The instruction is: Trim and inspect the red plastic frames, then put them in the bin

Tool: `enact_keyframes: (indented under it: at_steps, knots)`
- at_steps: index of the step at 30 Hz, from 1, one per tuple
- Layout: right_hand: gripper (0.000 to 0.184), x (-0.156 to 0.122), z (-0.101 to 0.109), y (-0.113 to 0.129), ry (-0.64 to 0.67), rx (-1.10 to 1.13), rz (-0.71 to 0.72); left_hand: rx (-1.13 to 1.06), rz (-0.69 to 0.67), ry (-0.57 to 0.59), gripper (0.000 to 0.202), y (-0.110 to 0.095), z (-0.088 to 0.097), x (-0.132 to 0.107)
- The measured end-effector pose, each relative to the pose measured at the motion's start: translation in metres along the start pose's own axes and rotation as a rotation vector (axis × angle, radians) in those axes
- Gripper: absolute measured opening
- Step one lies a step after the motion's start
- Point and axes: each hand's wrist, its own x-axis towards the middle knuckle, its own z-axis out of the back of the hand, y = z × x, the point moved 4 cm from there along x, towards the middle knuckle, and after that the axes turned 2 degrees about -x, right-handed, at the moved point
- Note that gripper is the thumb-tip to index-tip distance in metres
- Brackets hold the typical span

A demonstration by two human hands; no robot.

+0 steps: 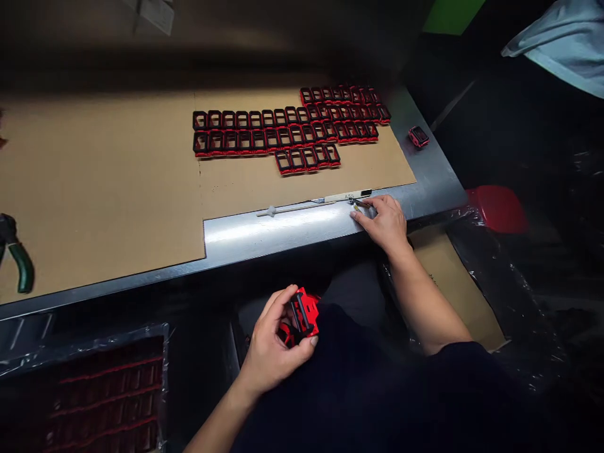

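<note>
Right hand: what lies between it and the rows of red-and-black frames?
Head view: a pale strip by the right hand, then bare cardboard up to the frames.

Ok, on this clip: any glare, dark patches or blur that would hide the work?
In the head view, glare streaks across the steel table edge beside the right hand; the picture's top and right side fall into deep shadow; the red-and-black plastic frame in the left hand stays readable, with no heavy blur.
</note>
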Motion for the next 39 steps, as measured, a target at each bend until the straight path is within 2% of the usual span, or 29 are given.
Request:
enact_keyframes:
  at_steps: [2,5,6,8,9,11,13,20,32,39]
  knots:
    - [0.024,-0.005,-0.003,-0.002,-0.019,-0.009,-0.003,0.073,-0.061,0.012,0.064,-0.009,-0.002,0.0]
    - [0.023,-0.048,0.012,0.012,-0.004,0.173,0.071,0.15,-0.159,0.029,0.067,-0.02,-0.003,0.001]
    - [0.023,-0.068,0.02,0.021,0.048,0.27,0.143,0.162,-0.193,0.044,0.068,-0.023,-0.003,0.001]
    - [0.023,-0.11,0.036,0.044,0.216,0.449,0.379,0.17,-0.25,0.087,0.073,-0.027,-0.004,0.002]
    - [0.025,-0.128,0.044,0.053,0.25,0.518,0.464,0.169,-0.271,0.112,0.075,-0.027,-0.005,0.002]
    - [0.026,-0.156,0.056,0.065,0.278,0.627,0.536,0.16,-0.297,0.156,0.077,-0.027,-0.008,0.004]
    - [0.022,-0.169,0.061,0.072,0.273,0.683,0.543,0.143,-0.31,0.19,0.078,-0.026,-0.011,0.005]
    - [0.003,-0.169,0.061,0.078,0.278,0.581,0.617,0.146,-0.295,0.212,0.075,-0.024,-0.014,0.004]
    - [0.004,-0.171,0.065,0.085,0.298,0.522,0.691,0.211,-0.333,0.169,0.073,-0.022,-0.011,-0.001]
    - [0.008,-0.172,0.068,0.087,0.429,0.474,0.684,0.217,-0.368,0.192,0.074,-0.02,-0.009,-0.002]
